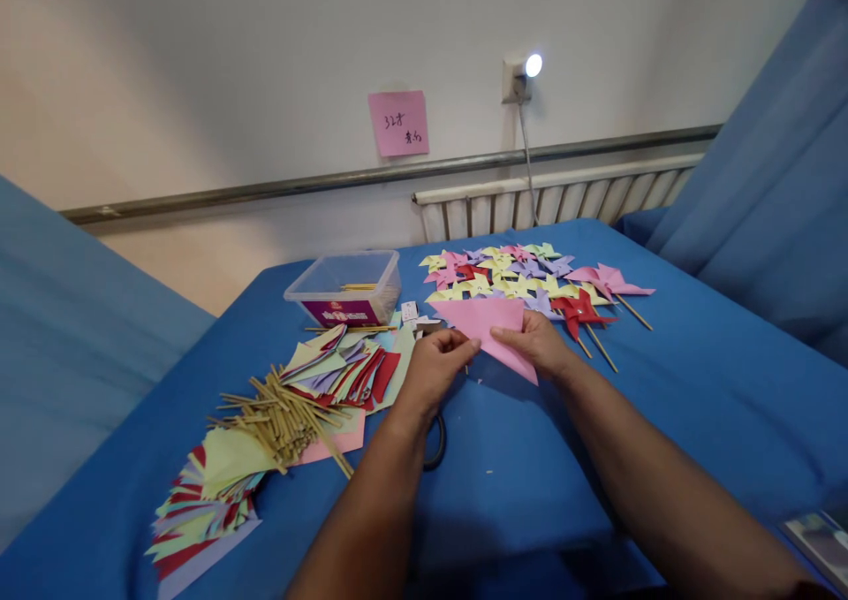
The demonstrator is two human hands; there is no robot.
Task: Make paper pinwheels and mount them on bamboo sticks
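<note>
Pink triangular paper, held above blue table | left hand pinching its lower edge, right hand clasping its right side, likely to steady it | pinwheels grouped beyond; loose sticks, paper stacks leftward, presumably for easy reach

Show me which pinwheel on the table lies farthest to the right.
The pink pinwheel whose tip reaches right past the nearby red pinwheel; the other pink pinwheels lie farther left.

Pale wall, metal rail, radiator, blue curtains, bright light
</note>
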